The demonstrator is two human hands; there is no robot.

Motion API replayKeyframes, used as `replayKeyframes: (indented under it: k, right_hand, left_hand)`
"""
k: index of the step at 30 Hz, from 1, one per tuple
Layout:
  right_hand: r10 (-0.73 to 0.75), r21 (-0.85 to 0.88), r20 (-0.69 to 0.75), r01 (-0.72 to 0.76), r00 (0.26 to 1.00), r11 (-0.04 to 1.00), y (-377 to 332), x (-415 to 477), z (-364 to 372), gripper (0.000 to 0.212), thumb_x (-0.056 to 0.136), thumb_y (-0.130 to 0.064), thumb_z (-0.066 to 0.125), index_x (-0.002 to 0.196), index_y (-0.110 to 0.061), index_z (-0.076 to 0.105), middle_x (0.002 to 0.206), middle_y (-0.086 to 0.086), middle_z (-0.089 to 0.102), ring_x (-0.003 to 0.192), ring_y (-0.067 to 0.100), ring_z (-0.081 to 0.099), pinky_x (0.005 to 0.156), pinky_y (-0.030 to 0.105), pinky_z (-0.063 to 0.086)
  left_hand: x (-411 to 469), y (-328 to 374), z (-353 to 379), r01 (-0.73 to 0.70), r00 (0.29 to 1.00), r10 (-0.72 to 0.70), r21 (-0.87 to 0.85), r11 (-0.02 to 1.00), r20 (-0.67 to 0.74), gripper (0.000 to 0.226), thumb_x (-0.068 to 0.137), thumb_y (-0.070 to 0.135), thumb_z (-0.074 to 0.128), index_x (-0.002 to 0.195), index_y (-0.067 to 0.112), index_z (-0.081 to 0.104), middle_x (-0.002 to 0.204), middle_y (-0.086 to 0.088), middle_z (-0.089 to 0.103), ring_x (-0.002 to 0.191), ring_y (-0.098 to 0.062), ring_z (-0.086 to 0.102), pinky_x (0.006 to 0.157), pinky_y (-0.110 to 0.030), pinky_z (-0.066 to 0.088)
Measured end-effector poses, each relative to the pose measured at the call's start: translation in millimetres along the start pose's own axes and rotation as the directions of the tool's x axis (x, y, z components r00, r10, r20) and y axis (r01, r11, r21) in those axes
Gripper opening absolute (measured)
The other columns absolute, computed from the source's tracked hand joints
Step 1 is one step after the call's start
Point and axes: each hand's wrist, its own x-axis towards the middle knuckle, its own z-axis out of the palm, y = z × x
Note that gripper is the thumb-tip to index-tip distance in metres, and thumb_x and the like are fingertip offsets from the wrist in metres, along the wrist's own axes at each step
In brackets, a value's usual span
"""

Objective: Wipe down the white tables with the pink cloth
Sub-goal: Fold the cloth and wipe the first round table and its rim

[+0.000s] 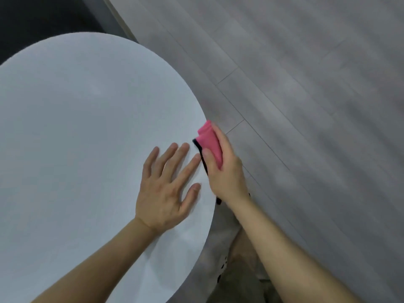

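A right hand (225, 169) grips a folded pink cloth (209, 143) against the right edge of a round white table (76, 127). The left hand (164, 189) lies flat beside it, fingers spread, holding nothing.

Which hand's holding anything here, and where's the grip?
Right hand grips the folded pink cloth around its near end, at the white table edge. Left hand holds nothing, lying flat on the tabletop.

Grey plank floor (306, 84) w/ dark strip (32, 22) top left, pale patterned fabric (225, 248) below.
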Motion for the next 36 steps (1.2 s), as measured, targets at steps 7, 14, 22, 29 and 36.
replayKeyframes:
  k: [7,14,22,29,36]
  right_hand:
    - [-0.164,-0.238,0.295,0.239,0.941,0.941,-73.4,213.3,37.5,0.05,0.107,-0.018,0.058,0.156,-0.027,0.057,0.151,-0.004,0.065,0.138,0.019,0.059,0.116,0.03,0.044]
    - [-0.14,-0.151,0.104,0.155,0.985,0.976,-27.2,76.2,-5.5,0.055,0.112,-0.014,0.056,0.165,-0.018,0.044,0.165,-0.002,0.052,0.15,0.013,0.051,0.122,0.024,0.042]
    - [-0.199,-0.16,0.34,0.265,0.919,0.951,-68.2,211.8,33.4,0.053,0.11,-0.017,0.06,0.162,-0.022,0.051,0.155,-0.002,0.062,0.139,0.014,0.06,0.116,0.024,0.046]
    - [-0.211,-0.091,0.406,0.269,0.889,0.959,-75.8,229.0,38.8,0.052,0.109,-0.011,0.06,0.161,-0.016,0.052,0.159,-0.002,0.059,0.144,0.011,0.056,0.12,0.024,0.044]
    - [-0.113,-0.088,0.461,0.173,0.88,0.981,-65.6,193.6,3.1,0.06,0.109,-0.016,0.064,0.166,-0.02,0.044,0.169,-0.01,0.045,0.154,-0.002,0.041,0.119,0.007,0.033]
  left_hand:
    - [3.9,3.7,-10.7,0.016,1.0,-0.016,-0.014,1.0,0.011,0.061,0.103,0.039,0.066,0.16,0.02,0.057,0.172,-0.007,0.045,0.16,-0.032,0.041,0.125,-0.066,0.033]
    - [77.9,-38.9,-32.9,0.334,0.911,-0.358,-0.141,0.932,-0.206,0.024,0.107,0.024,0.059,0.121,0.014,0.076,0.122,-0.002,0.074,0.111,-0.027,0.068,0.098,-0.042,0.048]
    - [181.4,-121.8,-5.5,0.806,0.576,-0.758,0.062,0.588,-0.306,0.043,0.111,0.039,0.041,0.147,0.03,0.062,0.156,0.0,0.056,0.148,-0.024,0.046,0.125,-0.044,0.03]
    - [184.1,-119.3,0.5,0.829,0.552,-0.764,0.12,0.546,-0.335,0.04,0.111,0.038,0.049,0.148,0.031,0.062,0.159,0.0,0.055,0.149,-0.025,0.047,0.126,-0.045,0.031]
    - [181.2,-121.6,1.9,0.818,0.571,-0.754,0.147,0.556,-0.326,0.04,0.113,0.036,0.049,0.15,0.027,0.062,0.161,-0.004,0.055,0.153,-0.028,0.046,0.124,-0.05,0.034]
